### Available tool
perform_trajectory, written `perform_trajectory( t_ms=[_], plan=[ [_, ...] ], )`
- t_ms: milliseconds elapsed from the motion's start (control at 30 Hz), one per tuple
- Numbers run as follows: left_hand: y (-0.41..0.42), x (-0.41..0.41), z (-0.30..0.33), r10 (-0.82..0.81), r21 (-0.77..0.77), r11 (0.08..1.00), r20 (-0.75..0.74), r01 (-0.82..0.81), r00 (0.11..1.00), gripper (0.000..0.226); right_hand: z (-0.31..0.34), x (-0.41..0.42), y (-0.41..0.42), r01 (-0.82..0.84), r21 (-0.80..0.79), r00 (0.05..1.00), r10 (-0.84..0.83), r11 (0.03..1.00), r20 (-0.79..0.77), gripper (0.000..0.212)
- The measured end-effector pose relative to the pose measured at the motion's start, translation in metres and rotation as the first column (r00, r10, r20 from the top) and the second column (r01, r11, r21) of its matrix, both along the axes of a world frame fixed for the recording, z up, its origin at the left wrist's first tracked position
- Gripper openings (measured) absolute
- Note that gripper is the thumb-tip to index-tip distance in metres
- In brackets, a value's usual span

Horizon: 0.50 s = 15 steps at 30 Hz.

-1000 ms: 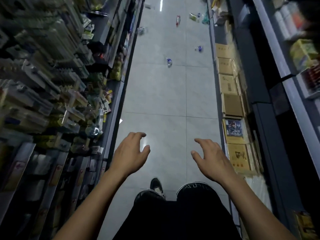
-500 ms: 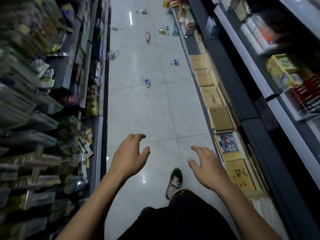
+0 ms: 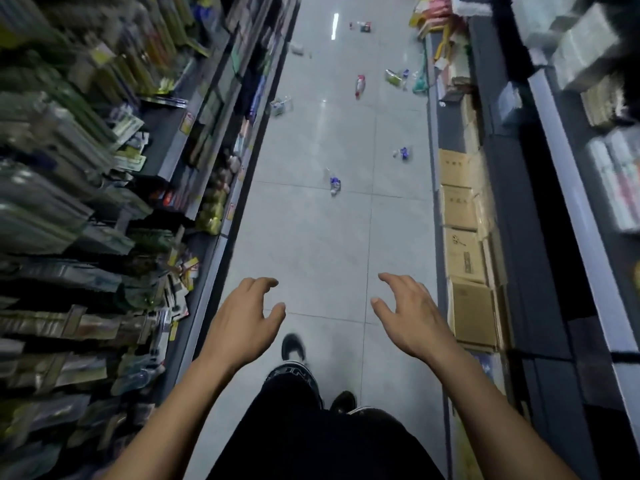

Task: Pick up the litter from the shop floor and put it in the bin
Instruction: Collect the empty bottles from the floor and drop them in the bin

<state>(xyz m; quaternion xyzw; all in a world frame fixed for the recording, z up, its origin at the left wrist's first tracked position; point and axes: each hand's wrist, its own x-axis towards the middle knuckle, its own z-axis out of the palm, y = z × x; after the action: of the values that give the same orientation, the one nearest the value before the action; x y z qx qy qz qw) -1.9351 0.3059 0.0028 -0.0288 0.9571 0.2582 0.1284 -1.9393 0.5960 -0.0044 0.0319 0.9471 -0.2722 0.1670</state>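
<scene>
Nothing is held: the left hand [image 3: 242, 323] and the right hand [image 3: 412, 317] are carried empty, each grip loosely spread above the floor [image 3: 311, 244]. The nearest litter [image 3: 334, 184], a small blue-and-white wrapper, lies well ahead, with more litter scattered beyond it. No bin is seen. The wrapper is best approached closely, then pinched at a raised, crumpled edge.

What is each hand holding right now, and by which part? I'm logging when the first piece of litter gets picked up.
Nothing is held. The left hand and the right hand hang open above the floor.
</scene>
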Motion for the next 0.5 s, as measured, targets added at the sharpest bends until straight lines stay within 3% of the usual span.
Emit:
perform_trajectory(
  t_ms=[300, 500],
  plan=[
    [-0.040, -0.163, -0.006, 0.073, 0.014, 0.997, 0.013, -0.073, 0.997, 0.045, -0.005, -0.175, -0.040, -0.053, 0.032, 0.999, 0.053, 0.998, 0.010, 0.054],
    [-0.036, -0.277, -0.001, -0.083, -0.003, 0.997, 0.020, 0.083, 0.996, 0.046, 0.001, -0.247, -0.038, 0.037, 0.055, 0.999, -0.038, 0.998, 0.012, 0.054]
  ],
)
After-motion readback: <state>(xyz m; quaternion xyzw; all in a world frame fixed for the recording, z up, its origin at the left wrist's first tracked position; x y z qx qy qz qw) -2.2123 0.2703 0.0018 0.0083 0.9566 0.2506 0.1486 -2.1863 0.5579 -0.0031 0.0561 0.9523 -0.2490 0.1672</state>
